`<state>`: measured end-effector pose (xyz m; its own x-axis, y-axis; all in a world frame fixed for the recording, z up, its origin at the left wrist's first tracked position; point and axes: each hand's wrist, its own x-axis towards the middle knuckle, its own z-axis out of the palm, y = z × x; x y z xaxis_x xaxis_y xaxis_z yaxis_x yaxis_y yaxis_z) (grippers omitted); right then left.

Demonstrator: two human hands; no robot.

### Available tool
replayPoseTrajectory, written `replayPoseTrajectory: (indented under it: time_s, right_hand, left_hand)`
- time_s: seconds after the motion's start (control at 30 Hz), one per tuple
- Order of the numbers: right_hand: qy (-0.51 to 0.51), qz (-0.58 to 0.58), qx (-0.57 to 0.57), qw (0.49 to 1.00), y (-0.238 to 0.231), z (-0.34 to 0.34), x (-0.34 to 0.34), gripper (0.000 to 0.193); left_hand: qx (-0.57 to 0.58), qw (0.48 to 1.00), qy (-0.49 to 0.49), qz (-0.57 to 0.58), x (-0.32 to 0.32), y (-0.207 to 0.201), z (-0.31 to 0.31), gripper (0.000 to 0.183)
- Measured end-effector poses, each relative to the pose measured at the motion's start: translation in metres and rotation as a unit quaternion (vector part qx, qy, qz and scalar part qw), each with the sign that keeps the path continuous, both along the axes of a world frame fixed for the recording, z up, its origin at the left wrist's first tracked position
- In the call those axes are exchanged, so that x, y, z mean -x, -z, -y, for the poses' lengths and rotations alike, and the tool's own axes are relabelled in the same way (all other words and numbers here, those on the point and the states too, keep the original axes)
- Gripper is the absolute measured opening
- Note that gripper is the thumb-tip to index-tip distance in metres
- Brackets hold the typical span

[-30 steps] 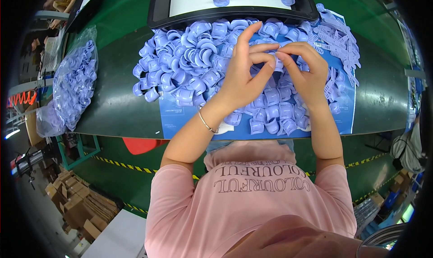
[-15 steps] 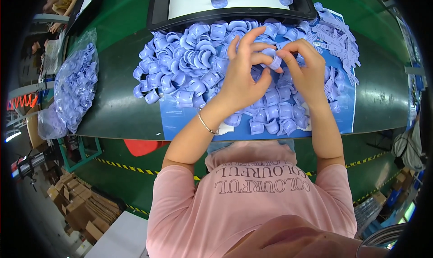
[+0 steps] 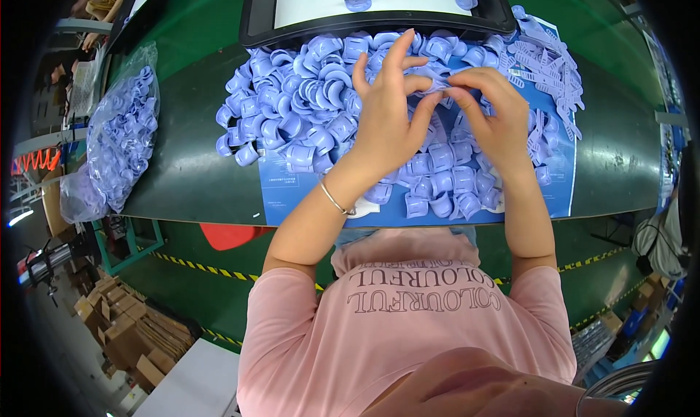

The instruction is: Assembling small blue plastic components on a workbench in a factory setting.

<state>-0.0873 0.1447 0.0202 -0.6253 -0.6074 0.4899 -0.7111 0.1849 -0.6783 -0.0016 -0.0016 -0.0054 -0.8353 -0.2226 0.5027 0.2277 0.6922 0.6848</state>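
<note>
A curved lavender plastic piece (image 3: 437, 80) is pinched between both my hands, over a heap of like pieces. My left hand (image 3: 388, 122) grips it between thumb and fingers, the other fingers raised. From the right, my right hand (image 3: 502, 122) pinches its near end with thumb and forefinger. Fingers cover part of the piece, so its full shape is hidden. Beneath and around the hands lie the heaped curved lavender pieces (image 3: 299, 92), with a smaller group (image 3: 441, 180) nearer me. Slotted lavender straps (image 3: 547, 67) lie in a pile at the far right.
A blue printed sheet (image 3: 281, 195) lies under the pieces on the dark green table (image 3: 197, 140). At the far edge stands a black-rimmed tray (image 3: 379, 25) with a white bottom and two pieces in it. A clear bag (image 3: 120, 143) of lavender pieces sits at the left.
The held piece has turned from showing its ring-like opening to lying flatter. My left thumb has risen to it, and my right fingers have shifted slightly.
</note>
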Motion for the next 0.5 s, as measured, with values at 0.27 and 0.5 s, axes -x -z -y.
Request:
replayPoseTrajectory:
  time_s: [0.27, 0.5]
  right_hand:
    - [0.010, -0.041, -0.066, 0.997, 0.001, 0.000, -0.001, 0.009]
    - [-0.012, 0.049, -0.022, 0.999, 0.003, -0.007, 0.008, 0.011]
  left_hand:
    - [0.026, 0.999, 0.026, 0.012, 0.000, -0.001, -0.001, 0.065]
    - [0.039, 0.995, 0.086, -0.019, -0.001, -0.002, -0.001, 0.047]
